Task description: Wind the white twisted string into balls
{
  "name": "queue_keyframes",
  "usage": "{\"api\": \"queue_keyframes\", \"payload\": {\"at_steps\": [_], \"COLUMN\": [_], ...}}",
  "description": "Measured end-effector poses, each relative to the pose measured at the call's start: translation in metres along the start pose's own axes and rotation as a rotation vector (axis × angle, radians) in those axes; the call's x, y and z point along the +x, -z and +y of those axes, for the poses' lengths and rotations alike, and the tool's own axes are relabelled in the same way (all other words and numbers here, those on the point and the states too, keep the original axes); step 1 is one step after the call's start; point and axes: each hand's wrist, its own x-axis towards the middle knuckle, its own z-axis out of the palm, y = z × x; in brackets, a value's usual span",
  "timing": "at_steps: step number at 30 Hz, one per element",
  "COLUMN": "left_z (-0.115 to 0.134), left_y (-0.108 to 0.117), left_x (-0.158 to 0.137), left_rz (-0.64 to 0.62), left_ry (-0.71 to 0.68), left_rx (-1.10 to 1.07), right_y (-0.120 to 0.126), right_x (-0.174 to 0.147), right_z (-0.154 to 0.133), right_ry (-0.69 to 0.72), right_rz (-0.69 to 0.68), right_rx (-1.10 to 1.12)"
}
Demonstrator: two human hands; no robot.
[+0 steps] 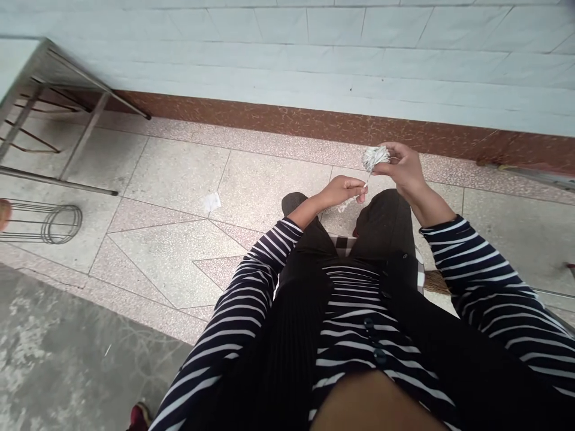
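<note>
A small ball of whitish string [374, 158] is gripped in my right hand [404, 167], out past my knees. From the ball a strand runs down to my left hand [345, 191], whose fingers are pinched on it. Below those fingers a loose, knotted-looking tail of the string [345, 206] hangs over the gap between my legs. The ball is partly covered by my right fingers. Both hands are held up above my lap, the right one slightly farther out.
A metal-framed table [85, 137] stands at the upper left, with a wire stand [61, 224] below it. A white scrap [211, 202] lies on the tiled floor. Across the top runs a tiled wall [287, 60]. A shoe [140, 416] shows at the bottom edge, and bristles [435, 281] lie beside my seat.
</note>
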Motion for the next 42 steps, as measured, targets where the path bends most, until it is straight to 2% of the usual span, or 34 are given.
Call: {"api": "queue_keyframes", "payload": {"at_steps": [4, 6, 9, 13, 16, 19, 22, 26, 30, 33, 36, 40, 42], "left_z": [0.005, 0.008, 0.012, 0.01, 0.005, 0.005, 0.011, 0.016, 0.019, 0.02, 0.018, 0.007, -0.004], "left_y": [0.006, 0.011, 0.016, 0.016, 0.013, 0.013, 0.02, 0.042, 0.068, 0.084, 0.096, 0.106, 0.107], "left_x": [0.003, 0.0, -0.007, -0.012, -0.015, -0.023, -0.039, -0.059, -0.06, -0.05, -0.039, -0.025, -0.019], "left_rz": [0.057, 0.059, -0.083, -0.247, -0.301, -0.285, -0.199, 0.008, 0.339, 0.576, 0.673, 0.706, 0.696], "left_ry": [0.039, 0.086, 0.16, 0.176, 0.208, 0.219, 0.204, 0.165, 0.075, 0.071, 0.075, 0.067, 0.082], "left_rx": [-0.062, -0.046, -0.014, 0.004, 0.004, -0.033, -0.086, -0.164, -0.21, -0.186, -0.166, -0.171, -0.154], "right_y": [-0.009, -0.011, -0.009, 0.0, 0.01, 0.018, 0.026, 0.037, 0.04, 0.042, 0.052, 0.066, 0.068], "right_x": [-0.007, -0.014, -0.019, -0.013, -0.008, -0.007, -0.007, -0.008, -0.014, -0.019, -0.024, -0.029, -0.033], "right_z": [0.003, 0.003, 0.004, 0.007, 0.002, -0.007, -0.01, 0.004, 0.015, 0.01, -0.003, -0.023, -0.032], "right_ry": [0.203, 0.237, 0.216, 0.145, 0.212, 0.263, 0.287, 0.281, 0.19, 0.062, -0.147, -0.404, -0.475], "right_rz": [0.042, -0.043, -0.239, -0.408, -0.367, -0.305, -0.289, -0.285, -0.356, -0.493, -0.663, -0.841, -0.881], "right_rx": [-0.527, -0.682, -0.859, -0.946, -0.892, -0.858, -0.851, -0.868, -0.923, -0.915, -0.677, -0.22, -0.021]}}
